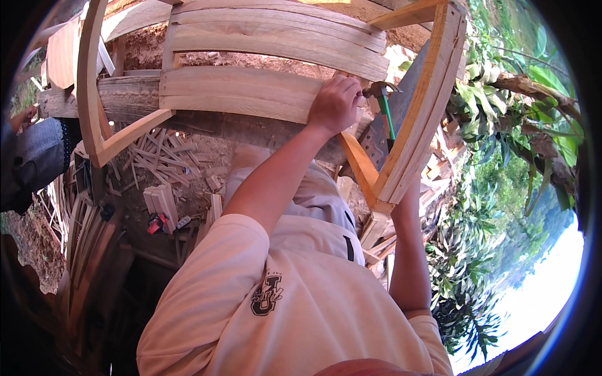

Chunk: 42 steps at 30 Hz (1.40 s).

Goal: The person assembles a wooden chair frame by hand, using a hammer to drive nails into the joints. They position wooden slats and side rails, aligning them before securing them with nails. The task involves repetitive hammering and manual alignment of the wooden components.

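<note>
My left hand (pixel 336 105) is closed at the right end of the nearest wooden slat (pixel 241 93), its fingers pinched together. Whatever is between them is too small to make out. Close beside those fingertips is the metal head of a claw hammer (pixel 385 113) with a green handle. The handle runs down behind the wooden side frame (pixel 421 113), toward my right arm. My right forearm (pixel 411 263) rises on the right; the frame hides the hand at the handle's end. Slats and side frames form a chair- or bench-like piece.
Another person's arm and dark clothing (pixel 34 153) show at the left edge. Scattered wood offcuts (pixel 164 156) and a small red-and-black object (pixel 158 223) lie below. Long strips (pixel 84 244) lean at lower left. Green plants (pixel 495 144) border the right side.
</note>
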Each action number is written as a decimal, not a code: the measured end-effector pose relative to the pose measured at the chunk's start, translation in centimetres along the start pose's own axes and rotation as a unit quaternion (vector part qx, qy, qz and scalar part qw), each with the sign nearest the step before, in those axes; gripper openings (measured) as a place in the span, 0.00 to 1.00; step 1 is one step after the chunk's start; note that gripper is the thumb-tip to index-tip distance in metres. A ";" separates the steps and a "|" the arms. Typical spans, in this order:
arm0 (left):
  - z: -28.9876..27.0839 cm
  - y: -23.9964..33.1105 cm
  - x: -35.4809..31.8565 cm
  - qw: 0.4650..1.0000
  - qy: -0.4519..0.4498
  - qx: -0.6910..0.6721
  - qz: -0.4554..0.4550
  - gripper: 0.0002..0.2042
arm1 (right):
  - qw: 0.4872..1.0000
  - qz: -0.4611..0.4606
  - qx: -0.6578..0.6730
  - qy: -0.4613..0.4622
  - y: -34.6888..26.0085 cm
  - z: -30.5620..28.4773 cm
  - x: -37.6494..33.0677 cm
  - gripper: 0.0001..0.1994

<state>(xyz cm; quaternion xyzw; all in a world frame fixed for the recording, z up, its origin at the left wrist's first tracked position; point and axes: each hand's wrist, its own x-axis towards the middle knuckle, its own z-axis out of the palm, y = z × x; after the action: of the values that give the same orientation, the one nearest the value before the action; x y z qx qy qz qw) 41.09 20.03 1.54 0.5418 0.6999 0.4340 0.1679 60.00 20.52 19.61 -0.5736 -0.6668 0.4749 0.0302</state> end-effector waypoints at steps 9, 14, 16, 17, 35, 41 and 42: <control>-0.1 0.2 0.1 1.000 0.011 -0.012 0.007 0.05 | 0.999 -0.013 -0.031 0.003 0.1 0.2 -0.1 0.13; -1.2 -0.3 -0.3 0.996 -0.076 -0.045 0.003 0.15 | 0.996 0.007 -0.036 0.082 1.2 0.1 -0.6 0.14; -3.3 -0.6 -0.4 0.990 -0.130 -0.052 0.031 0.28 | 0.996 0.021 -0.052 0.074 2.7 -0.4 -0.6 0.14; -4.6 -0.4 -0.5 0.984 -0.169 0.019 0.060 0.36 | 0.996 0.028 -0.043 0.076 2.8 -0.3 -1.0 0.14; -6.7 -1.7 -0.8 0.918 -0.293 0.242 0.113 0.53 | 0.997 -0.041 -0.052 -0.029 2.1 0.0 -0.1 0.17; -6.6 -2.0 -1.1 0.929 -0.277 0.220 0.106 0.53 | 0.994 -0.033 -0.104 -0.006 0.9 -0.5 -0.1 0.20; -6.6 -2.1 -1.2 0.928 -0.276 0.226 0.107 0.53 | 0.996 -0.042 -0.083 0.015 0.6 -0.2 -0.1 0.20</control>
<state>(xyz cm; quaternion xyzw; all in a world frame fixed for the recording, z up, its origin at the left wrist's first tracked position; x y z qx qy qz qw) 35.58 16.02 3.40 0.7355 0.6435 0.1123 0.1802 60.56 20.49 19.40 -0.5523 -0.7269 0.4080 0.0128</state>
